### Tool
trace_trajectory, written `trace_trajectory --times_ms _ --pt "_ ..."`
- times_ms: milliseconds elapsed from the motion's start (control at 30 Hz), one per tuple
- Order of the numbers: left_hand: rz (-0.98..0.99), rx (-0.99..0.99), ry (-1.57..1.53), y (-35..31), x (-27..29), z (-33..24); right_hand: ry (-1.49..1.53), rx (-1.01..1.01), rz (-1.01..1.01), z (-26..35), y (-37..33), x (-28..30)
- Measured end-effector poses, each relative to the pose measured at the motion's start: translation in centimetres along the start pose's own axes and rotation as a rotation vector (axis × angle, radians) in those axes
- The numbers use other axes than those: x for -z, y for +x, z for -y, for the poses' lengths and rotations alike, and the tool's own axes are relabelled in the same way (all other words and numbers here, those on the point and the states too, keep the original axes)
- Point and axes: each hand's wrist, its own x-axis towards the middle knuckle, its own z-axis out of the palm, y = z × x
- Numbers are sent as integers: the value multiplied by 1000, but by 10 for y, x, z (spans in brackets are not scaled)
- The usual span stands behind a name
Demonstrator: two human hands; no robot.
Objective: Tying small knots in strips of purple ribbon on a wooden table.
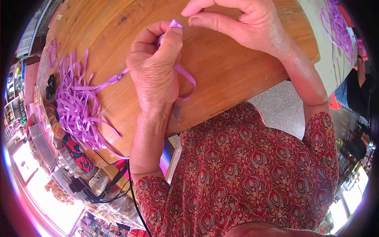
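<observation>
My left hand (156, 59) is closed over the wooden table, pinching a narrow purple ribbon (176, 24) between thumb and forefinger. A small folded point of the ribbon stands up past the thumb tip. More of it hangs below the hand in a loose loop (190, 79). To the right, my right hand (246, 25) hovers with thumb and forefinger a little apart, and no ribbon shows between them. A tangled heap of purple ribbon strips (81, 106) lies left of my left hand, with one strand running toward that hand.
The wooden table (244, 75) has its near edge by my body. At the right, a pale surface (316, 19) bears another purple ribbon bundle (337, 33). A person's arm (361, 73) shows beyond it. Bags and black cables (104, 197) crowd the lower left.
</observation>
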Motion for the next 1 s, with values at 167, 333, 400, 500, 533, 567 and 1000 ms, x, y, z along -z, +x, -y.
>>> trace_trajectory --times_ms 167,333,400,500,533,567,1000 --pt "10 -42 3 -3 -3 0 -169 262 -53 -7 -5 -8" --pt "14 -30 85 -4 -4 0 -238 124 14 9 -6 -6" --pt "24 -46 75 -4 -3 2 -254 40 46 12 -6 -6" --pt "48 -66 63 -3 -4 5 232 -374 64 11 -8 -6" --pt "51 -78 64 -3 -5 4 340 -456 49 11 -8 -8" --pt "51 -79 65 -3 -4 4 449 -537 34 10 -8 -8" --pt "274 52 -418 -3 0 6 962 -970 115 11 -2 -7"
